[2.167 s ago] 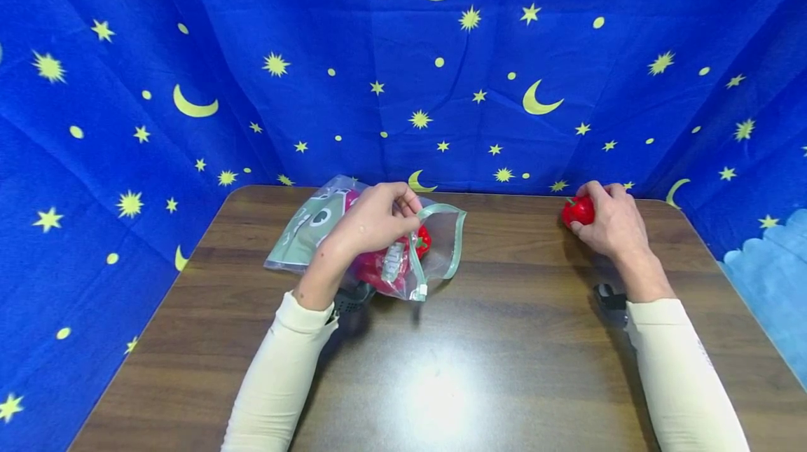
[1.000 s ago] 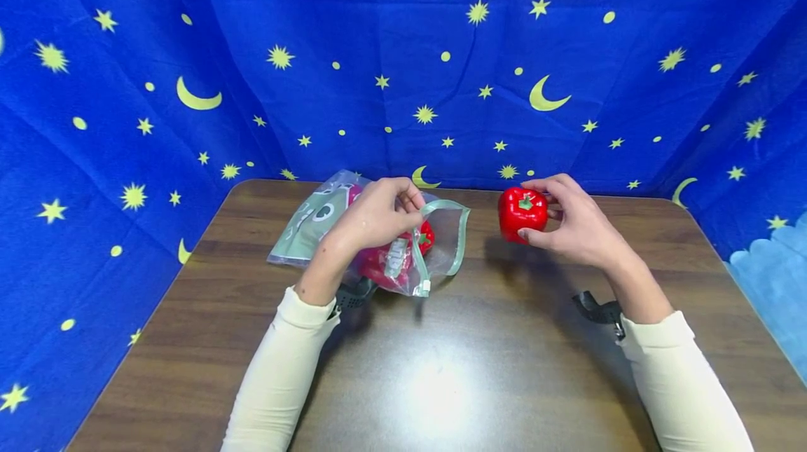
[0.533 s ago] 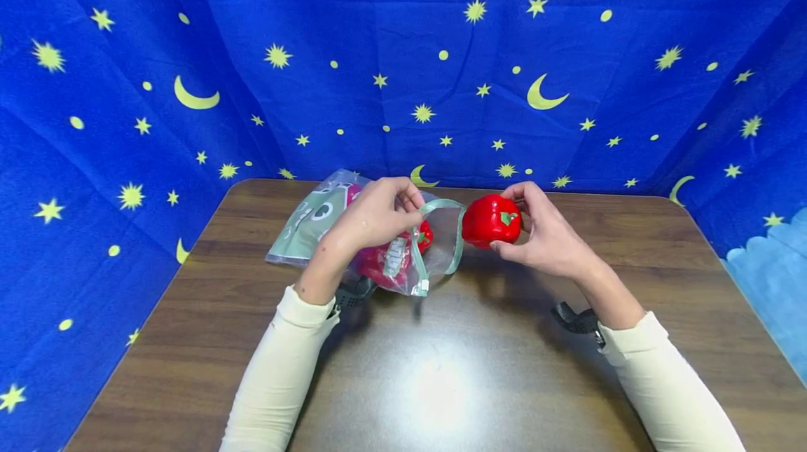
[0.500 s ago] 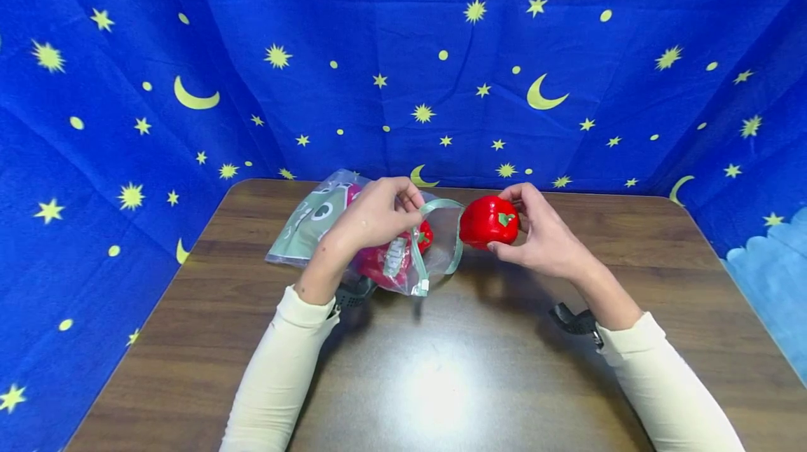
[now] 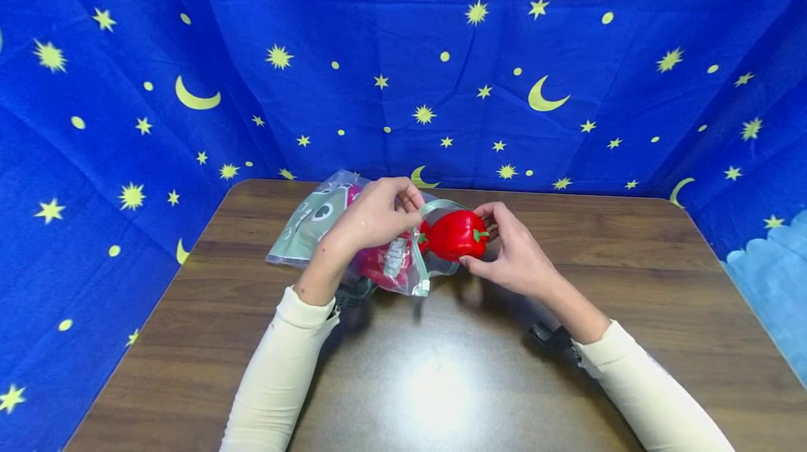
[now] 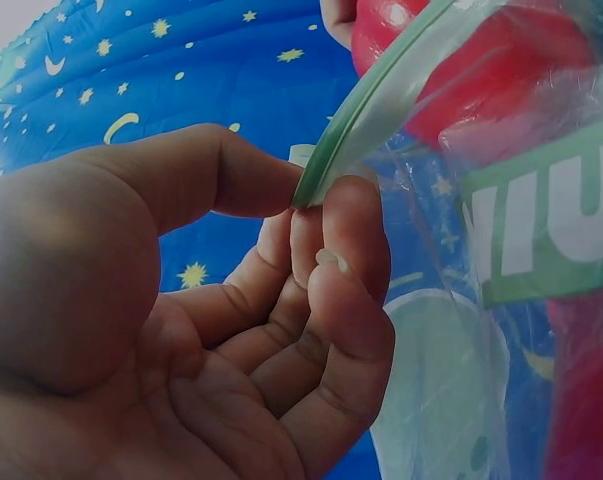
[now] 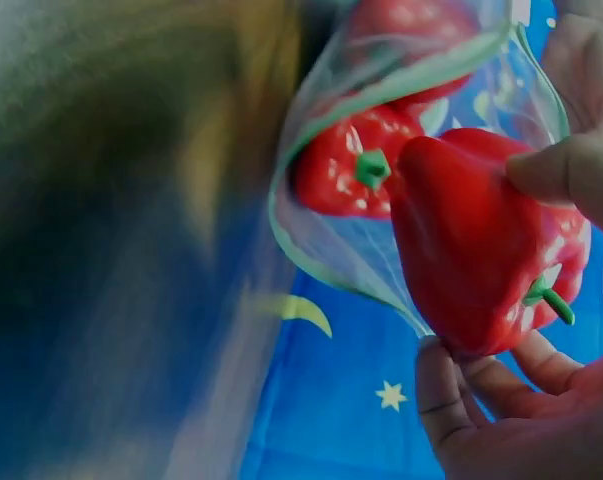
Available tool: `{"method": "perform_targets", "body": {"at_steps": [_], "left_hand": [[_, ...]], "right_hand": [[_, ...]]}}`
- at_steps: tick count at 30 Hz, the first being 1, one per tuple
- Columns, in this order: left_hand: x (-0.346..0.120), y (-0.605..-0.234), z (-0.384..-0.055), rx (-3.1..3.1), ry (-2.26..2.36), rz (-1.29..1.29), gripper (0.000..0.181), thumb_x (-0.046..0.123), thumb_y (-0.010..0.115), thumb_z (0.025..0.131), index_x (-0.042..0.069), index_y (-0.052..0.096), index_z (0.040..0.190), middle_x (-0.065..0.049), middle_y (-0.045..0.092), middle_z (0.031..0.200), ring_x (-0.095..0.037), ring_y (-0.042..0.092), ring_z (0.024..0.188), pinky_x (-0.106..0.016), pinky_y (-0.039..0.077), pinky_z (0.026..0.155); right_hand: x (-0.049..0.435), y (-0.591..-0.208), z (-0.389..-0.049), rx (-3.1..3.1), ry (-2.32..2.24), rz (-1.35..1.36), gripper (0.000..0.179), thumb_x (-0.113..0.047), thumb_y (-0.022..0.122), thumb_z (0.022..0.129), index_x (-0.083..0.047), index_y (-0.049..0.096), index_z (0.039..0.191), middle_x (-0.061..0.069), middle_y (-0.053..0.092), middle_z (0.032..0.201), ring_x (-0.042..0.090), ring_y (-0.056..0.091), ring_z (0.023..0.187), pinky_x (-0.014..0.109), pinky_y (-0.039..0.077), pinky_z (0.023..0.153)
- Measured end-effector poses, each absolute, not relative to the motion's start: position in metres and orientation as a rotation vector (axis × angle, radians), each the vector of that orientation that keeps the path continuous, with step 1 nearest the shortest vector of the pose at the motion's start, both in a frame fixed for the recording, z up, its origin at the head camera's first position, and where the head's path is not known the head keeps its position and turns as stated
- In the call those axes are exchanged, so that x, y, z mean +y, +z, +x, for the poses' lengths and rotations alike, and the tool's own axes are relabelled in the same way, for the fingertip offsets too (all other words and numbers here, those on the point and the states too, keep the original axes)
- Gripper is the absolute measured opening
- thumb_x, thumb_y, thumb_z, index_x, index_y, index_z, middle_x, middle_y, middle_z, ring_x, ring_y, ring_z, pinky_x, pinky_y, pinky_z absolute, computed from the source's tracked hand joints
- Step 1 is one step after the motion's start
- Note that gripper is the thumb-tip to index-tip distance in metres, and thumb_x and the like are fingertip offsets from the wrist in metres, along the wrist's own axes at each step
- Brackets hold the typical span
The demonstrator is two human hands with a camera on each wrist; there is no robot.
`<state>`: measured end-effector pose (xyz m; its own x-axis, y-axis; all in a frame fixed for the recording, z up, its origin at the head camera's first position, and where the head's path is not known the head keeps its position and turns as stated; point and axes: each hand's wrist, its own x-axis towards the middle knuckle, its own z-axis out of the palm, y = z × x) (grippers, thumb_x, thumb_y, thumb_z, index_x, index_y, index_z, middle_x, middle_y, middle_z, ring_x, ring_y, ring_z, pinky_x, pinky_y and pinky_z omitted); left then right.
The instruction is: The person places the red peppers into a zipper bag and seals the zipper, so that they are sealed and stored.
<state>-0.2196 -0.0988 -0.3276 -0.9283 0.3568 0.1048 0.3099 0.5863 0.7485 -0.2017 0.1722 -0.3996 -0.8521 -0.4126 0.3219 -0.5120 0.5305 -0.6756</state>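
Note:
My left hand pinches the green-edged rim of a clear zip bag between thumb and fingers; the left wrist view shows this pinch close up. The bag lies on its side with its mouth spread toward the right. My right hand grips a shiny red bell pepper with a green stem, thumb on one side and fingers on the other. That pepper is at the bag's mouth. Inside the bag, another red pepper shows its green stem in the right wrist view, with more red behind it.
The bag stands on a brown wooden table near its back edge. A blue curtain with yellow stars and moons hangs behind and at both sides. A light blue scalloped cloth is at the right.
My right hand has lifted the pepper from the table's back right and carried it left to the bag's mouth. The left hand has stayed on the rim.

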Motion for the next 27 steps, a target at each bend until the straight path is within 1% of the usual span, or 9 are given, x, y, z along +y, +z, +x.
{"method": "perform_targets", "body": {"at_steps": [3, 6, 10, 14, 20, 27], "left_hand": [[-0.099, -0.328, -0.220, 2.752, 1.282, 0.585, 0.009, 0.009, 0.071, 0.088, 0.011, 0.070, 0.096, -0.004, 0.069, 0.089, -0.020, 0.063, 0.081, -0.033, 0.052, 0.071], [-0.098, -0.328, -0.220, 2.756, 1.279, 0.584, 0.009, 0.009, 0.071, 0.088, 0.011, 0.071, 0.096, -0.004, 0.069, 0.089, -0.020, 0.063, 0.081, -0.033, 0.052, 0.071], [-0.099, -0.328, -0.220, 2.753, 1.277, 0.578, 0.009, 0.009, 0.071, 0.089, 0.011, 0.070, 0.097, -0.004, 0.069, 0.090, -0.020, 0.063, 0.082, -0.034, 0.053, 0.072], [-0.098, -0.327, -0.220, 2.752, 1.265, 0.575, 0.009, 0.010, 0.072, 0.089, 0.012, 0.070, 0.098, -0.004, 0.069, 0.090, -0.021, 0.063, 0.083, -0.034, 0.053, 0.073], [-0.097, -0.328, -0.220, 2.744, 1.259, 0.599, 0.009, 0.011, 0.072, 0.089, 0.012, 0.071, 0.098, -0.003, 0.069, 0.089, -0.020, 0.064, 0.082, -0.034, 0.053, 0.073], [-0.097, -0.328, -0.219, 2.733, 1.275, 0.593, 0.009, 0.010, 0.073, 0.090, 0.012, 0.070, 0.097, -0.003, 0.068, 0.089, -0.020, 0.063, 0.082, -0.034, 0.053, 0.073]], "right_hand": [[0.167, -0.405, -0.201, -2.625, 1.210, 0.791, 0.074, -0.016, 0.093, 0.077, -0.005, 0.049, 0.136, 0.008, 0.062, 0.125, 0.023, 0.063, 0.103, 0.043, 0.059, 0.087], [0.163, -0.410, -0.201, -2.611, 1.216, 0.798, 0.074, -0.016, 0.093, 0.078, -0.005, 0.049, 0.137, 0.008, 0.062, 0.125, 0.023, 0.063, 0.104, 0.041, 0.059, 0.087], [0.159, -0.415, -0.201, -2.593, 1.255, 0.799, 0.075, -0.014, 0.093, 0.079, -0.005, 0.048, 0.138, 0.010, 0.062, 0.129, 0.026, 0.064, 0.109, 0.044, 0.060, 0.091], [0.154, -0.420, -0.201, -2.579, 1.285, 0.776, 0.076, -0.014, 0.094, 0.079, -0.003, 0.047, 0.138, 0.011, 0.063, 0.129, 0.028, 0.066, 0.111, 0.044, 0.060, 0.093], [0.147, -0.425, -0.201, -2.568, 1.331, 0.754, 0.074, -0.012, 0.094, 0.079, -0.003, 0.049, 0.137, 0.012, 0.063, 0.129, 0.026, 0.067, 0.113, 0.043, 0.060, 0.095], [0.143, -0.426, -0.200, -2.527, 1.339, 0.796, 0.068, -0.006, 0.088, 0.081, 0.000, 0.052, 0.138, 0.013, 0.061, 0.132, 0.028, 0.066, 0.114, 0.045, 0.060, 0.095]]}}
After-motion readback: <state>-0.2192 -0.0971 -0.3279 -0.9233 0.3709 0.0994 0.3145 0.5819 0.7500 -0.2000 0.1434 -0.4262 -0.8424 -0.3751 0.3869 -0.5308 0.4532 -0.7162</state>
